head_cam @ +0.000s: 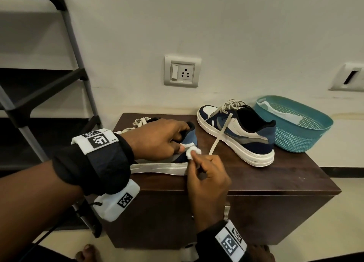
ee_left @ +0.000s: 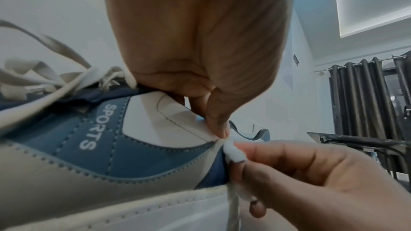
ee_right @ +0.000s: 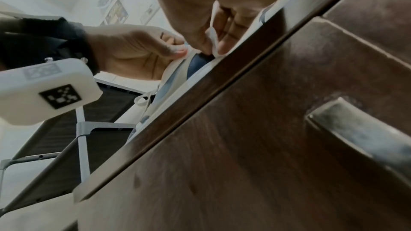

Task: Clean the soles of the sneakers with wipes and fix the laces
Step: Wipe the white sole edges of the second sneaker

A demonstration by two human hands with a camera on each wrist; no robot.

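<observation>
The near sneaker (head_cam: pixel 157 168), blue, grey and white with "SPORTS" on its side (ee_left: pixel 100 147), stands on the dark wooden cabinet (head_cam: pixel 275 179). My left hand (head_cam: pixel 180 142) grips its heel collar from above, thumb on the outer side. My right hand (head_cam: pixel 194 158) pinches a crumpled white wipe (head_cam: pixel 193 152) and holds it against the heel end of that sneaker, just above the white sole. The wipe (ee_left: pixel 233 154) sits between my right thumb and fingers. The second sneaker (head_cam: pixel 236 135) stands upright behind, one loose lace (head_cam: pixel 218 135) trailing onto the cabinet top.
A teal plastic basket (head_cam: pixel 307 135) with something white inside stands at the cabinet's back right. A black and grey shoe rack (head_cam: pixel 39 84) stands to the left. A wall socket (head_cam: pixel 182 71) is behind. The cabinet front has a metal handle (ee_right: pixel 355 138).
</observation>
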